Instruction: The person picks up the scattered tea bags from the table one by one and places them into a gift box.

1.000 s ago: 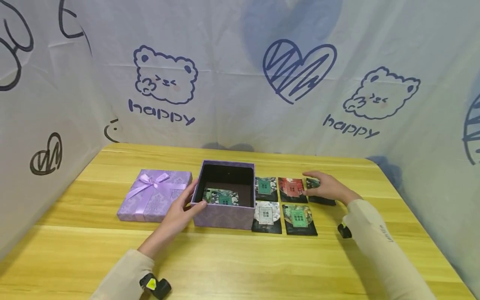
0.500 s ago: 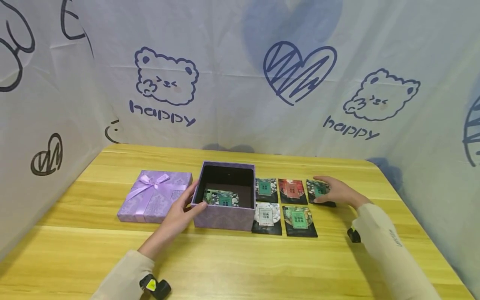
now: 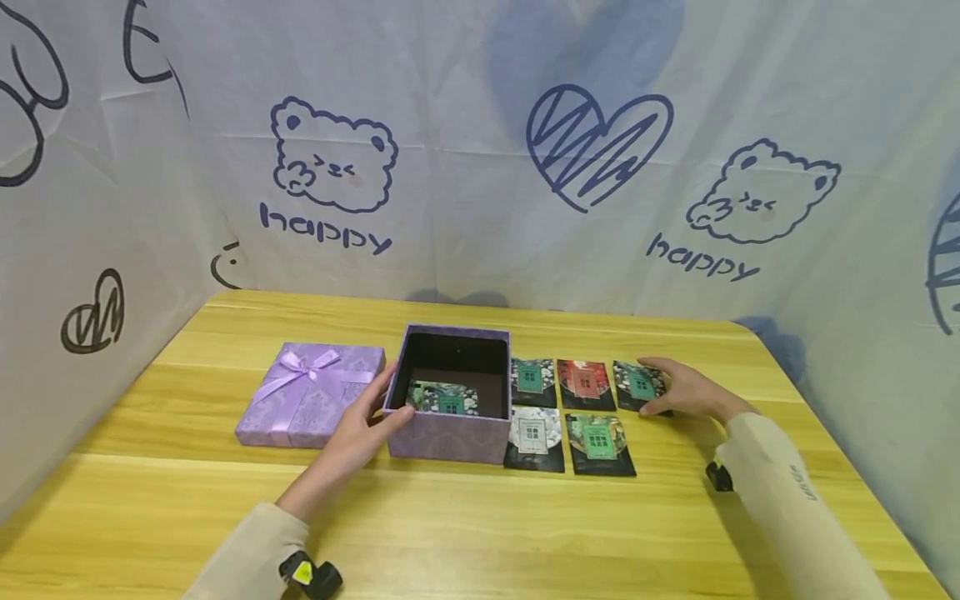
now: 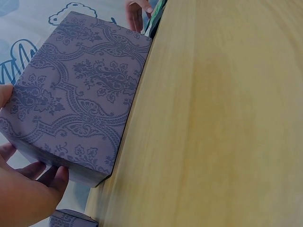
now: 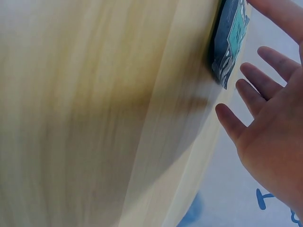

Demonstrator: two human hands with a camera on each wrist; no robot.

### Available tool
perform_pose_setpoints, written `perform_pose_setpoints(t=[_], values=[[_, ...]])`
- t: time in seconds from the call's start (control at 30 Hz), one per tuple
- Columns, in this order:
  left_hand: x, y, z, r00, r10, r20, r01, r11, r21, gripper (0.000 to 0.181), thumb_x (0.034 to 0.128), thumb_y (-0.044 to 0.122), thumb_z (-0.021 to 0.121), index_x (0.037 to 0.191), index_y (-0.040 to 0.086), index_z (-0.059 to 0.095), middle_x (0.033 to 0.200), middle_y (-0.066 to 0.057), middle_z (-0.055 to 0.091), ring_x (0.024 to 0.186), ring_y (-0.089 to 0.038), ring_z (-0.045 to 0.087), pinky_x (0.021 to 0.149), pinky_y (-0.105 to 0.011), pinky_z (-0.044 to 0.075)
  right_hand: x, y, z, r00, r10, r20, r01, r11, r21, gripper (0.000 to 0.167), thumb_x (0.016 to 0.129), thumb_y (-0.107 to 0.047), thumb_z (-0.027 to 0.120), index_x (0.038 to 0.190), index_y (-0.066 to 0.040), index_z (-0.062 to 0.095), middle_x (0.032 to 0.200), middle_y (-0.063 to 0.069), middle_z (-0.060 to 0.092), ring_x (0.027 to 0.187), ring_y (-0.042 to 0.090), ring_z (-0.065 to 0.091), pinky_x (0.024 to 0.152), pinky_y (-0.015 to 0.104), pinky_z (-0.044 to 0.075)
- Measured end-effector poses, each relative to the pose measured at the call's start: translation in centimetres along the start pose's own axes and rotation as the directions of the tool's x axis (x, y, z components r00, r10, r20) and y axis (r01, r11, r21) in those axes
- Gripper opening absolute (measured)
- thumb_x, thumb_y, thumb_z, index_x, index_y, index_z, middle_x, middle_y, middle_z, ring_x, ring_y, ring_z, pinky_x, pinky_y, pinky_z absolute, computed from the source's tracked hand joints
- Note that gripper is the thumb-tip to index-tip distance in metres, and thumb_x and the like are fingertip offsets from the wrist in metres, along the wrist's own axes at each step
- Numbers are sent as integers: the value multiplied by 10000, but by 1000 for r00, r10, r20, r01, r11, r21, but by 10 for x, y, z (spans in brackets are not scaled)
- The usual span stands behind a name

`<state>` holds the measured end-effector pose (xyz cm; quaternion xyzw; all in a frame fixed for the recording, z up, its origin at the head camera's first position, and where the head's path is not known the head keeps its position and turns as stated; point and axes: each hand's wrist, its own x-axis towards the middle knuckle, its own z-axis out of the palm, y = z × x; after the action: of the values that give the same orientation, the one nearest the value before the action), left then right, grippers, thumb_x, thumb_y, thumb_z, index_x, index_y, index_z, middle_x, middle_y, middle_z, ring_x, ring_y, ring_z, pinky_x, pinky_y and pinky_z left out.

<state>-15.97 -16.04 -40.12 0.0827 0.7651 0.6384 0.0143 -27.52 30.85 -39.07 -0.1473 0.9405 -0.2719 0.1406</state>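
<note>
A purple patterned box (image 3: 450, 438) stands uncovered, a green-labelled packet (image 3: 448, 402) inside. My left hand (image 3: 366, 427) holds its front left corner, thumb at the front rim; in the left wrist view, bent fingers of that hand (image 4: 28, 191) lie against the box's wall (image 4: 78, 90). At the right end of the back row, my right hand (image 3: 697, 394) is at the right edge of a dark packet with a green label (image 3: 636, 382). The right wrist view shows this hand (image 5: 274, 125) with fingers spread beside the packet (image 5: 231, 40); whether the thumb touches it is unclear.
Left of the box lies its purple lid (image 3: 311, 392) with a ribbon bow. Right of the box are a green-labelled packet (image 3: 532, 380) and a red one (image 3: 586, 383) behind, a white one (image 3: 535, 435) and a green one (image 3: 600, 440) in front. A printed cloth hangs behind the table.
My right hand has shifted right, from the left part of the end packet to its right edge, uncovering most of it. My left hand and the box have stayed put.
</note>
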Motion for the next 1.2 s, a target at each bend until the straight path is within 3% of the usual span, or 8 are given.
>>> perform_pose_setpoints(t=[0.63, 0.87, 1.2], values=[[0, 1, 0, 1000, 1, -7, -1, 1000, -6, 711, 954, 171, 617, 1552, 150, 231, 1529, -194, 302, 1356, -361, 352, 1067, -465, 356, 3, 8, 0, 998, 51, 29, -50, 998, -34, 963, 707, -194, 860, 1454, 71, 313, 1430, 360, 299, 1250, 514, 340, 1026, 665, 283], [1, -1, 1, 999, 45, -2, -45, 999, -2, 701, 950, 124, 613, 1543, 100, 241, 1513, -225, 316, 1340, -380, 370, 1049, -447, 383, 3, 10, 1, 1000, 12, -3, -12, 999, -32, 960, 685, -198, 876, 1418, 117, 342, 1390, 367, 348, 1227, 501, 369, 1024, 650, 297], [1, -2, 1, 999, 36, -9, -36, 999, -6, 707, 945, 127, 620, 1544, 116, 245, 1508, -223, 327, 1336, -381, 377, 1045, -471, 383, -1, 4, 4, 997, -38, -62, 33, 996, -80, 897, 741, -273, 831, 1404, 106, 360, 1318, 378, 376, 1160, 496, 407, 953, 654, 367]])
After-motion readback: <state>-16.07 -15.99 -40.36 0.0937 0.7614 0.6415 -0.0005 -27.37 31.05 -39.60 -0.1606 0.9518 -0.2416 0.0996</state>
